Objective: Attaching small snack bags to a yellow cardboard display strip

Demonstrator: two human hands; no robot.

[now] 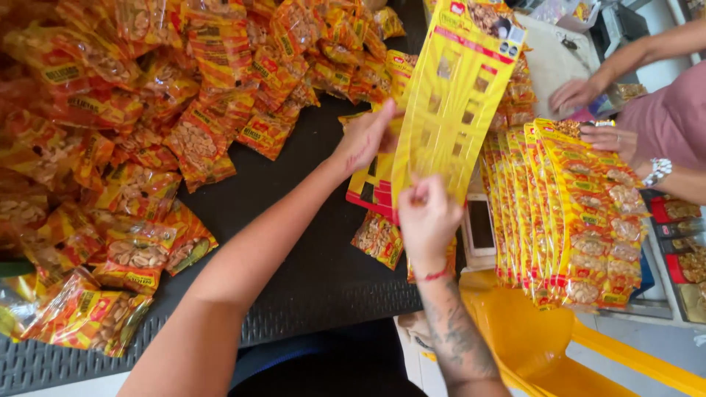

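The right hand (428, 218), a red thread round its wrist, pinches the lower edge of a long yellow card (457, 95), a stiff glossy strip with rows of small cut slots and a red band near its top. The card rises tilted up and away from that pinch. Just left of it, the left hand (365, 137) presses fingers against the card's left edge, thumb side resting on it (whether it truly clasps the card, I cannot tell). Under both hands lies a black ribbed mat (309, 279), and below the right-hand grip sits one small crinkly packet (377, 239) of nuts. Right of the grip, a stack of filled cards (570, 220) fans out, shiny packets fixed in rows, above a yellow plastic chair (529, 345). Far left of the grips spreads a loose heap of orange foil packets (147, 110). Beyond the stack, another person's hands (596, 114) rest on it.
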